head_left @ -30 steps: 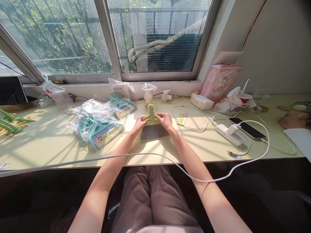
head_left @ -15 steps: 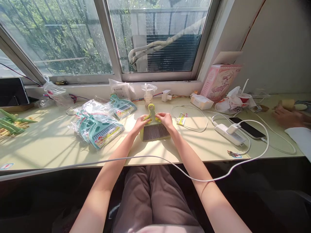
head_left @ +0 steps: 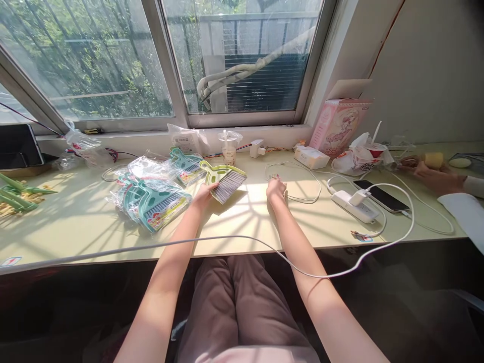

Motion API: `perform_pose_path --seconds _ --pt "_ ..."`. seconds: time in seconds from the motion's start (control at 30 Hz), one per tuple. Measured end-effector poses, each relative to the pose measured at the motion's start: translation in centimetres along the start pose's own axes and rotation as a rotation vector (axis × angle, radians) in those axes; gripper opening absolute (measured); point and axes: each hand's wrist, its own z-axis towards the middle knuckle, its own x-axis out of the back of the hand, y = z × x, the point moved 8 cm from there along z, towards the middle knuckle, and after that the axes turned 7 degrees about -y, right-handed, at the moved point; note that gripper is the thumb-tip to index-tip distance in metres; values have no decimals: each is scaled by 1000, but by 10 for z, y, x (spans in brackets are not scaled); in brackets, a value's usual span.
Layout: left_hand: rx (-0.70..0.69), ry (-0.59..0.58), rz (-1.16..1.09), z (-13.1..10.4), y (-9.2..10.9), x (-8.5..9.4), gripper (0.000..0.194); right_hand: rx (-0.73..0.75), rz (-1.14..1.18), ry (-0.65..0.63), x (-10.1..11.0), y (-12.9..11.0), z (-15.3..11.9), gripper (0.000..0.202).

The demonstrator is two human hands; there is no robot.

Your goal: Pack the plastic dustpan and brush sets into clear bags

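Note:
In the head view, my left hand [head_left: 205,194] grips a small green hand broom and dustpan set [head_left: 226,184] by its lower left edge. The set is tilted above the table, its grey bristles facing up and its handle pointing to the upper left. My right hand [head_left: 276,189] is closed at the table over a small printed label card [head_left: 276,177], most of which the fingers hide. To the left lie teal broom and dustpan sets [head_left: 157,201] in clear plastic bags, with another teal set [head_left: 186,165] behind them.
A white cable loop [head_left: 308,201] lies right of my right hand. Further right are a power strip [head_left: 353,206] and a phone [head_left: 381,196]. A cup [head_left: 229,148] stands at the back. Another person's hand [head_left: 438,179] is at far right. A cable [head_left: 227,237] crosses before me.
My left hand has lifted and turned the broom and dustpan set to the left. My right hand has let go of it and moved right onto the label card.

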Motion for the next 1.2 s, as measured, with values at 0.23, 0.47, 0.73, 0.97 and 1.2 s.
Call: perform_pose_path --seconds 0.23,0.47,0.73,0.97,1.2 --pt "21 74 -45 -2 0 7 19 134 -153 232 20 -47 -14 31" --pt "60 -7 -32 -2 -5 1 15 593 -30 -103 -35 -97 -43 16" --pt "-1 -137 -8 -8 2 -16 41 584 -120 -310 -74 -79 -42 17" --pt "-32 -227 67 -6 -1 -26 60 512 -167 -283 -73 -80 -48 30" --pt "-132 -175 57 -8 11 -24 65 236 228 -111 -58 -66 -39 76"
